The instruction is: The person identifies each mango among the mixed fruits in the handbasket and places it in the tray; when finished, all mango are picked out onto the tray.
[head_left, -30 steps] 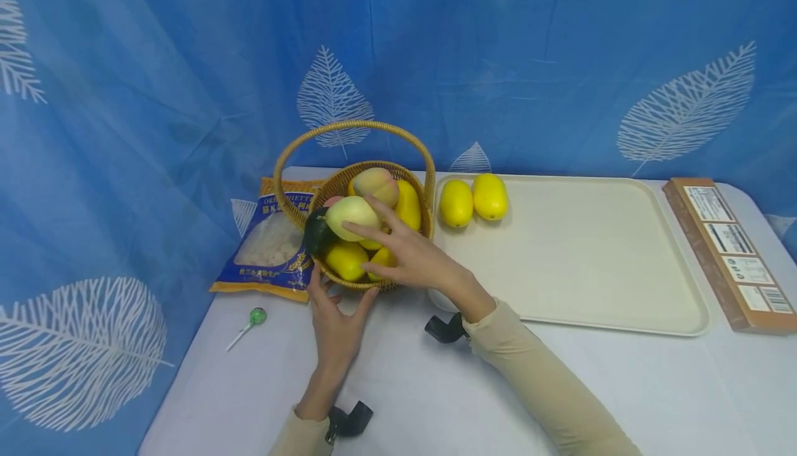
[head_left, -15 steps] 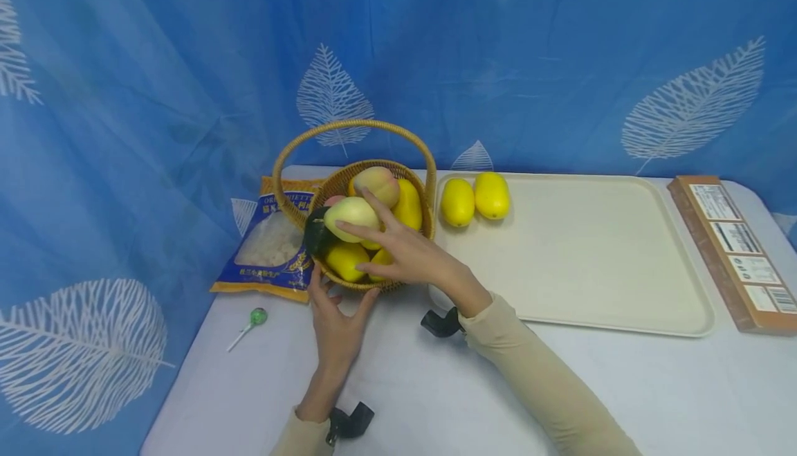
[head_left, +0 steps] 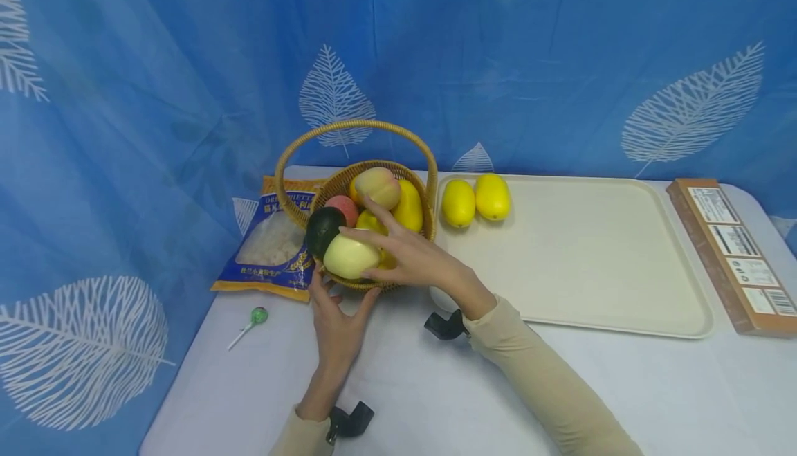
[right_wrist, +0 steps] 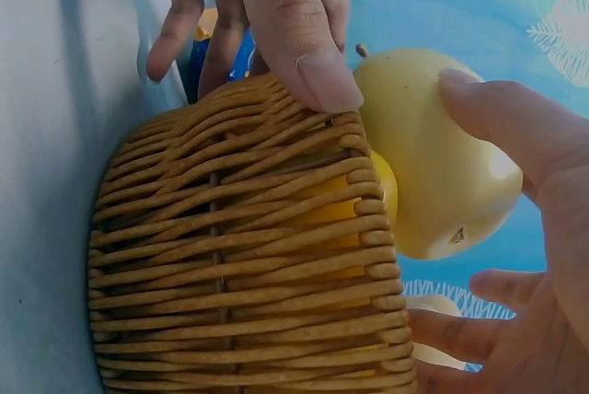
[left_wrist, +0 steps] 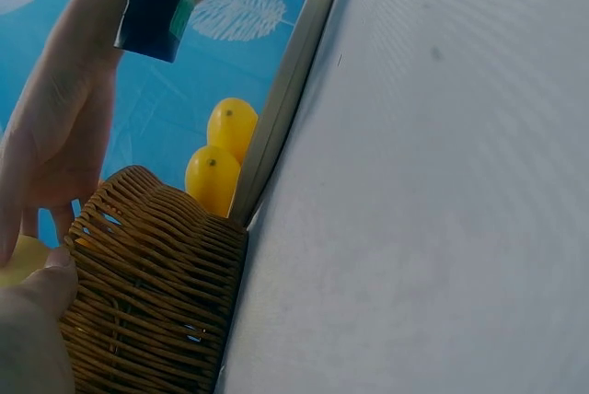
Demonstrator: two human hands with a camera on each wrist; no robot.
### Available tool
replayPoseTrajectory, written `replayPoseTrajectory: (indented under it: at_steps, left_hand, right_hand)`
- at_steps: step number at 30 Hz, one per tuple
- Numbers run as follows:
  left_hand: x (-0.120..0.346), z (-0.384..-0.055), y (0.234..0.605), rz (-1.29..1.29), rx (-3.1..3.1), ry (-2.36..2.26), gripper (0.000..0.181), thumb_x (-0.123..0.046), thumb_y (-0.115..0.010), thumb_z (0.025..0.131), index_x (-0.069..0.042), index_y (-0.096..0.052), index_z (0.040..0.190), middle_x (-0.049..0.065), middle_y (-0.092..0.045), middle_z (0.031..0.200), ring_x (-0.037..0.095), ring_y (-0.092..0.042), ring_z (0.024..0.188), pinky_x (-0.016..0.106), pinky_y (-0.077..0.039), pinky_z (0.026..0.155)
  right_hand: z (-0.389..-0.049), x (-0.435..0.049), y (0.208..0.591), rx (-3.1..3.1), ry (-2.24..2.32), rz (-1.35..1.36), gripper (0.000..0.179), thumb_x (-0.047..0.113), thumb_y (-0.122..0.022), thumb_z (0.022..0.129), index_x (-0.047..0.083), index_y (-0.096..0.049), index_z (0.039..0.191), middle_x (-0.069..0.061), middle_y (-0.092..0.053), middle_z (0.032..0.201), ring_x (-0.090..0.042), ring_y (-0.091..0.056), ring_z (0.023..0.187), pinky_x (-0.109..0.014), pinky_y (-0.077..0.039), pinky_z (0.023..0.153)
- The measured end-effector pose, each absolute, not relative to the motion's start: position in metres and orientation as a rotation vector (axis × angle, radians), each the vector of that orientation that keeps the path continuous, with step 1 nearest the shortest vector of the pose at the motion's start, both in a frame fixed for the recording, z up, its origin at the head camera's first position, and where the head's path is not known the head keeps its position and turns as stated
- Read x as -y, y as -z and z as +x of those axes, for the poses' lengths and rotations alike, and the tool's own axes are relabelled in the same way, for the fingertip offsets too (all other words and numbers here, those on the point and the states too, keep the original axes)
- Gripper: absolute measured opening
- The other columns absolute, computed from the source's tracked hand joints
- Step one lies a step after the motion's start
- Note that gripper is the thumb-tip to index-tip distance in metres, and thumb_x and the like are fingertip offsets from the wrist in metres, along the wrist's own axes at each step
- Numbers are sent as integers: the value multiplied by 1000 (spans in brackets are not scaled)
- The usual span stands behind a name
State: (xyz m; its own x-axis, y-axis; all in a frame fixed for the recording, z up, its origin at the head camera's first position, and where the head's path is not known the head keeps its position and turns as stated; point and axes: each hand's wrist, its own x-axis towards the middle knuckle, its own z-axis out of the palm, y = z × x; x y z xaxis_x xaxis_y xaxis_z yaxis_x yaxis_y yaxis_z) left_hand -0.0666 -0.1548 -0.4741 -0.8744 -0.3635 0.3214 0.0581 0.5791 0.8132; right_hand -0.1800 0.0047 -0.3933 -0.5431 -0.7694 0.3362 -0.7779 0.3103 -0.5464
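Observation:
A wicker basket (head_left: 355, 124) with a tall handle holds several fruits. At its front side is my left hand (head_left: 336, 331), thumb and fingers spread round the wall, the thumb (right_wrist: 322, 81) on the rim. My right hand (head_left: 411, 252) reaches over the basket from the right. A pale green-yellow pear (head_left: 351, 257) sits between its thumb and a finger, above the front rim. In the right wrist view the right thumb (right_wrist: 497, 113) touches this pear (right_wrist: 428, 159). Behind it are a dark green avocado-like fruit (head_left: 324, 228), a peach (head_left: 381, 188), a pink-red fruit (head_left: 344, 210) and a yellow fruit (head_left: 408, 205).
A cream tray (head_left: 579, 255) lies right of the basket, with two lemons (head_left: 459, 203) at its left end. A brown box (head_left: 735, 255) stands beyond it. A blue pasta bag (head_left: 268, 241) lies left of the basket. A green lollipop (head_left: 258, 315) lies nearer.
The pear has shifted toward the front rim under my right hand, showing the pink-red fruit and more of the avocado-like fruit. Both hands stay nearly in place.

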Motion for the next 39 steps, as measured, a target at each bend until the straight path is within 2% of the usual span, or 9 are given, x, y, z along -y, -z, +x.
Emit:
replayPoseTrajectory:
  at_steps: [3,6,10,14,18,24,27,33,39]
  left_hand:
    - [155,-66,474,250,2347,1243,103,-40,-80,80,-16,-14,155,15,-35,148,30,-48,124,44,-47,90]
    - [155,-66,475,250,2335,1254,104,-39,-81,79,-17,-14,156,15,-36,149,30,-49,123,43,-47,90]
    - [155,-66,474,253,2326,1264,104,-40,-82,78,-19,-15,156,14,-35,149,29,-49,123,42,-47,90]
    - [155,-65,473,253,2333,1261,104,-40,-81,79,-17,-15,156,14,-34,151,29,-49,123,42,-47,90]
    - [154,-65,474,259,2338,1266,103,-40,-81,80,-18,-14,156,14,-33,151,29,-49,123,42,-46,90]
    - [154,-65,474,255,2333,1266,103,-40,-81,80,-19,-14,156,14,-33,151,29,-48,124,43,-46,91]
    - [154,-65,474,247,2332,1261,103,-39,-81,80,-19,-14,156,14,-33,151,29,-48,124,43,-46,91]
    - [154,-65,473,242,2330,1251,104,-38,-81,80,-18,-14,156,15,-35,148,29,-48,123,43,-46,90]
    - [153,-65,473,260,2341,1252,104,-38,-81,80,-17,-13,156,15,-35,149,28,-48,123,42,-45,89]
  right_hand:
    - [-182,-9,395,2584,-1118,1490,72,45,-72,87,31,-40,150,-5,-7,166,-32,-36,142,-42,-49,101]
    - [-188,-20,395,2679,-1159,1440,76,48,-73,85,32,-38,151,-3,-22,162,-28,-43,137,-47,-46,104]
    - [-202,-35,397,2765,-1144,1409,75,50,-75,83,25,-45,147,-2,-45,150,-23,-48,131,-47,-43,107]
    - [-211,-42,399,2813,-1095,1457,72,50,-76,80,17,-53,140,-2,-55,140,-23,-52,127,-42,-42,108]
    - [-213,-43,399,2863,-975,1500,74,60,-77,75,19,-58,134,2,-59,135,-18,-55,122,-38,-43,107]
    - [-217,-43,401,2861,-901,1555,71,66,-78,68,21,-62,121,8,-64,118,-12,-57,104,-32,-47,96]
    - [-218,-42,403,2860,-847,1580,72,69,-78,66,24,-62,120,10,-64,117,-12,-57,103,-33,-46,93]
    - [-219,-42,406,2850,-816,1596,72,69,-77,66,25,-61,121,11,-63,117,-12,-56,104,-34,-42,91]
    - [-220,-43,408,2810,-843,1620,65,62,-79,69,25,-61,119,10,-61,114,-11,-54,100,-32,-41,87]
